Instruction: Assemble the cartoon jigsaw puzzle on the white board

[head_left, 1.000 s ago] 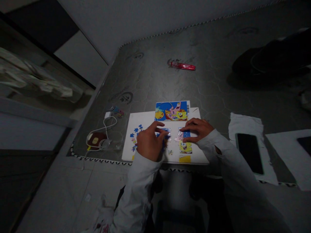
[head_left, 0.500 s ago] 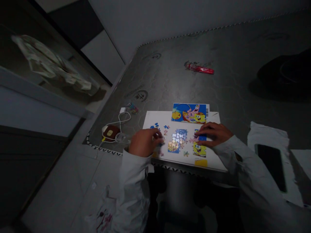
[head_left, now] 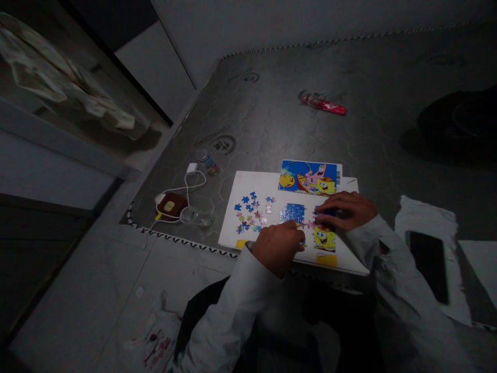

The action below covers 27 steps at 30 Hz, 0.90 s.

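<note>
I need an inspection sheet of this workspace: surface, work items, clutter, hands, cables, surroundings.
Surface: grey patterned cover, white board on it.
Work items: loose puzzle pieces at left; blue section; yellow-faced section; picture card behind.
Clutter: dark phone on white sheet; red item; brown item; clear container.
Hands: left hand partly covers the blue section, grip unclear; right hand over part of the yellow-faced section.
Cables: white cable with white plug, looped at the brown item.
Surroundings: dim light; pale fabric at left.

Before you spreads a grey surface point(head_left: 267, 127) (its edging is striped dark and light). Directly on it you have the white board point(head_left: 252, 182), a red object point(head_left: 330, 107), a small cylinder point(head_left: 210, 165), the white cable point(head_left: 188, 189) and a white cloth point(head_left: 425, 215).
</note>
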Each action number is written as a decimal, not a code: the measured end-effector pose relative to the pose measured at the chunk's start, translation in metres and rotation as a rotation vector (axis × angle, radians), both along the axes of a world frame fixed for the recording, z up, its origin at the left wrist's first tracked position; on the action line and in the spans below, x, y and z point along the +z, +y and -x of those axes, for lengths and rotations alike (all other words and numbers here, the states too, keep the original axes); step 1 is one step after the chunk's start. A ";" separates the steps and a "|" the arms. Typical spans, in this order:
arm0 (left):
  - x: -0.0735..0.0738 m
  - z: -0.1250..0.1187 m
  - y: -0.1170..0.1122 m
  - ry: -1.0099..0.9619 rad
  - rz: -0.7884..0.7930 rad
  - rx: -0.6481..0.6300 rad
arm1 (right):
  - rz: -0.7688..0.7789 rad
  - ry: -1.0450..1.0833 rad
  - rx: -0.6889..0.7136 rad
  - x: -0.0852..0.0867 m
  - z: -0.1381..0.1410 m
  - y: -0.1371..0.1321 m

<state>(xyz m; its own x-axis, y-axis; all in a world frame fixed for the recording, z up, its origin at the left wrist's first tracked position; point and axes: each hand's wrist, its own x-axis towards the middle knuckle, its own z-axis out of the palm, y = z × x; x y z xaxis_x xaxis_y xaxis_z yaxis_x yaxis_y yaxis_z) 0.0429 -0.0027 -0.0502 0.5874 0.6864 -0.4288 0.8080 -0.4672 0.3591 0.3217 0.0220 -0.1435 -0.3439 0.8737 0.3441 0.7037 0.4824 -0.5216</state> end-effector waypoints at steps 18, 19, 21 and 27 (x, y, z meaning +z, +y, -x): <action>-0.012 0.001 0.002 -0.117 0.132 0.029 | -0.028 -0.101 0.139 -0.030 -0.022 0.008; -0.011 0.001 0.002 -0.120 0.142 0.029 | -0.019 -0.107 0.143 -0.029 -0.022 0.007; -0.007 0.004 0.004 -0.162 0.153 0.058 | -0.038 -0.108 0.143 -0.031 -0.023 0.006; 0.007 0.045 0.020 -0.425 0.063 0.468 | -0.105 -0.077 0.087 -0.047 -0.020 0.007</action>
<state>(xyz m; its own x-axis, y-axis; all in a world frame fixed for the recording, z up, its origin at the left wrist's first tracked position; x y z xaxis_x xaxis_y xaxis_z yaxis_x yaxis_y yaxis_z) -0.0022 0.0173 -0.0427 0.3594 0.8926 -0.2723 0.7022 -0.0665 0.7088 0.3413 0.0292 -0.1909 -0.4459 0.8000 0.4016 0.6929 0.5925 -0.4110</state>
